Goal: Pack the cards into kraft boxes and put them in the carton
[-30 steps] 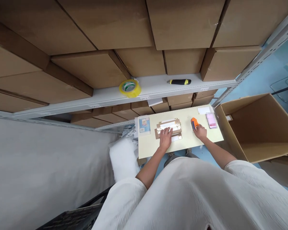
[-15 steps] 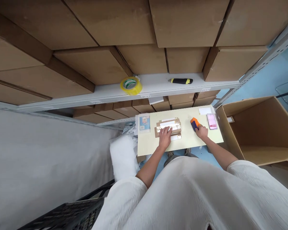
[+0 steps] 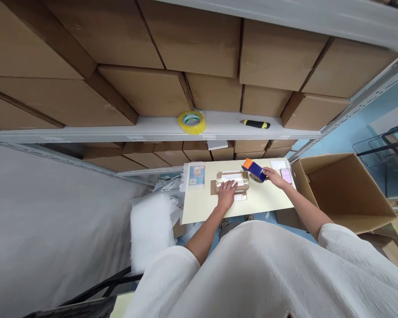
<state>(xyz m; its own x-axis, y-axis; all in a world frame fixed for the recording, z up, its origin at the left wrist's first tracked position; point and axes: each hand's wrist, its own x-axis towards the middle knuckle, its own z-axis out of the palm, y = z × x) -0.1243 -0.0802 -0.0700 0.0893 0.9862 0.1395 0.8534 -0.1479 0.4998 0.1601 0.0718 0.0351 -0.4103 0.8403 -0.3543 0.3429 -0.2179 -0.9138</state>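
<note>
A small cardboard box [image 3: 242,182] with shiny tape and white strips on it lies on the pale table [image 3: 199,207]. My left hand [image 3: 227,194] rests against its front and top, fingers spread. A blue and orange tape dispenser [image 3: 254,170] is gripped in my right hand [image 3: 272,176], lifted and tilted beside the box's right end. Part of a tape roll shows under the dispenser. A flat brown cardboard flap sticks out at the box's left.
On the table lie a blue-and-white packet [image 3: 196,176] and pink slips [image 3: 286,176]. Above, a shelf [image 3: 162,126] bears brown boxes, a yellow tape roll [image 3: 199,126] and a utility knife [image 3: 256,124]. A large open carton [image 3: 338,194] stands right; white wrapping sheets [image 3: 151,229] hang left.
My right hand has brought the tape dispenser left, up to the box, and turned it. My left hand has stayed on the box. The camera view has shifted.
</note>
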